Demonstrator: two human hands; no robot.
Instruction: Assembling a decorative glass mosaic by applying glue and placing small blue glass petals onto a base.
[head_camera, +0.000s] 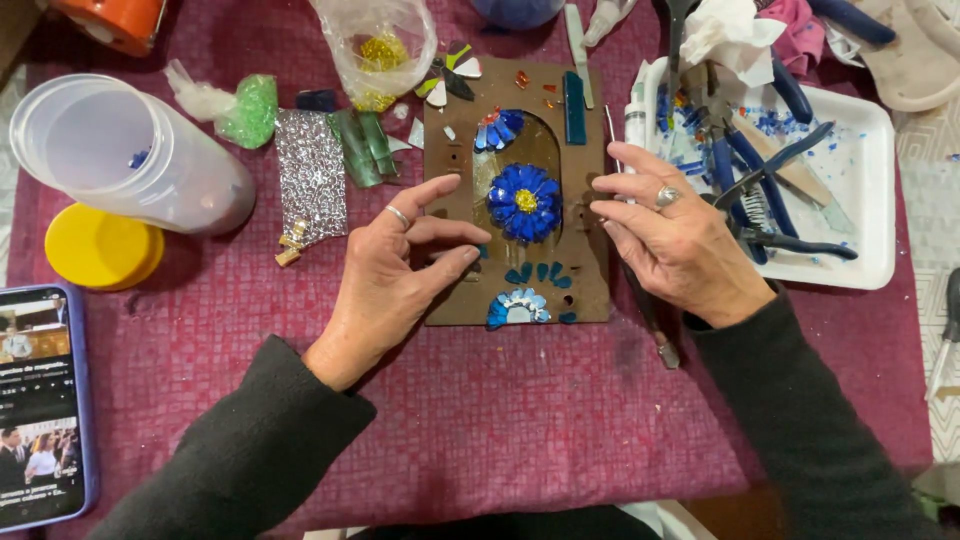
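Left hand (400, 270) palm down, fingers spread and loosely curled, ring on one finger — right hand (675, 240) opposite it, likewise open, ringed, fingertips pointing inward; dark sleeves on both forearms.

Two bare hands in dark sleeves

The left hand (395, 275) is wearing a thin silver ring; the right hand (680, 245) is wearing a chunkier silver ring. Charcoal knit sleeves are covering both forearms up to the wrists.
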